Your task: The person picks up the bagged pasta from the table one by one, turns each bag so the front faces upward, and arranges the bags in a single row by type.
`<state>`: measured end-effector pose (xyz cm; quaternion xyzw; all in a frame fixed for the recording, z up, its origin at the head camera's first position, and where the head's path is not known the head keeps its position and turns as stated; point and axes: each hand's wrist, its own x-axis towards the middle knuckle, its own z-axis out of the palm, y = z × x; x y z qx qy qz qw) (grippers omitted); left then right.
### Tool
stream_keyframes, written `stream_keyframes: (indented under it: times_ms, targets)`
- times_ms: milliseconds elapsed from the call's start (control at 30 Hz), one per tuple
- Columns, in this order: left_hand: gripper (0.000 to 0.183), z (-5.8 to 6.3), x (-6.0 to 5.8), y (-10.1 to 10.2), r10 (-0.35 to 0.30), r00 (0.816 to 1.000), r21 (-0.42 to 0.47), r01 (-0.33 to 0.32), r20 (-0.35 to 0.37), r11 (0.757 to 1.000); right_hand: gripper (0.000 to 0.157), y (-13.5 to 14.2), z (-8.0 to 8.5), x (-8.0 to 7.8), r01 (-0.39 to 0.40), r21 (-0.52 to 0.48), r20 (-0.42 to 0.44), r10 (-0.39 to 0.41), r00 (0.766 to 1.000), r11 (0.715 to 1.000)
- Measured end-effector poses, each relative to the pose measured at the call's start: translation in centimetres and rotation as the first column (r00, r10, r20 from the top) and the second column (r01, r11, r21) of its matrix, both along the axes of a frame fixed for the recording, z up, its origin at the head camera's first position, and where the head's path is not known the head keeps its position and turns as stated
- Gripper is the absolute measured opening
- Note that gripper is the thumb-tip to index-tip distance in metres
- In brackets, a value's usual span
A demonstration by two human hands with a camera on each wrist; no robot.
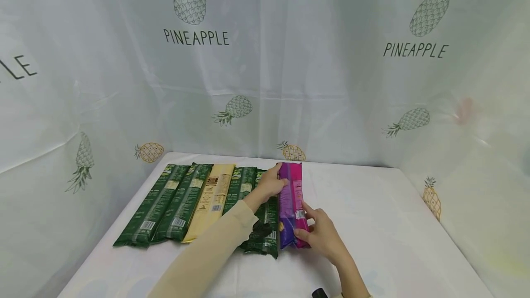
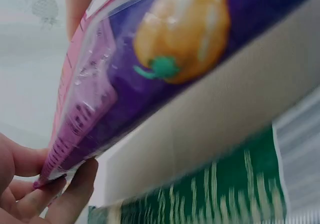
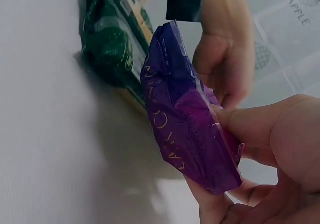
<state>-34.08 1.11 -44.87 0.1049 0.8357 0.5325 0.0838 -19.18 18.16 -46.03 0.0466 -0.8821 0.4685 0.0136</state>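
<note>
A long purple and pink plastic packet is between my two hands, at the right end of a row of similar packets. My left hand pinches its far end; the left wrist view shows the fingers closed on that corner. Near its close end, my right hand grips the right edge, thumb on top and fingers beneath. In the right wrist view the packet's crimped end appears raised above the white surface. Beside it on the left lies a green packet, partly covered by my left forearm.
Farther left in the row are a yellow packet and several green packets. They lie on a white-covered table, with a pineapple-print curtain behind and at the sides. A small black object shows at the bottom edge.
</note>
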Motion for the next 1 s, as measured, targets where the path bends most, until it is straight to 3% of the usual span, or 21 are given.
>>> stream_keyframes:
  times_ms: [333, 667, 833, 1000]
  targets:
    - [0.069, 0.7, 0.2, -2.2, 0.045, 0.999, -0.016, -0.045, -0.015, 0.999, 0.083, -2.2, 0.4, -0.2, -0.035, -0.018, -0.058, 0.034, 0.998, 0.999]
    - [0.076, 1.5, 0.4, -3.2, 0.124, 0.991, 0.105, -0.118, -0.049, 0.987, 0.082, -3.0, 0.5, -0.1, -0.029, -0.043, -0.078, 0.026, 0.997, 0.999]
    - [0.072, 2.2, 0.3, -3.2, 0.149, 0.986, 0.135, -0.139, -0.067, 0.981, 0.083, -3.1, 0.2, -0.2, -0.01, -0.087, -0.045, 0.006, 0.999, 0.996]
    - [0.07, 3.0, 0.4, -3.1, 0.152, 0.983, 0.141, -0.137, -0.101, 0.981, 0.082, -2.8, 0.0, -0.3, 0.02, -0.26, 0.079, 0.0, 0.997, 0.965]
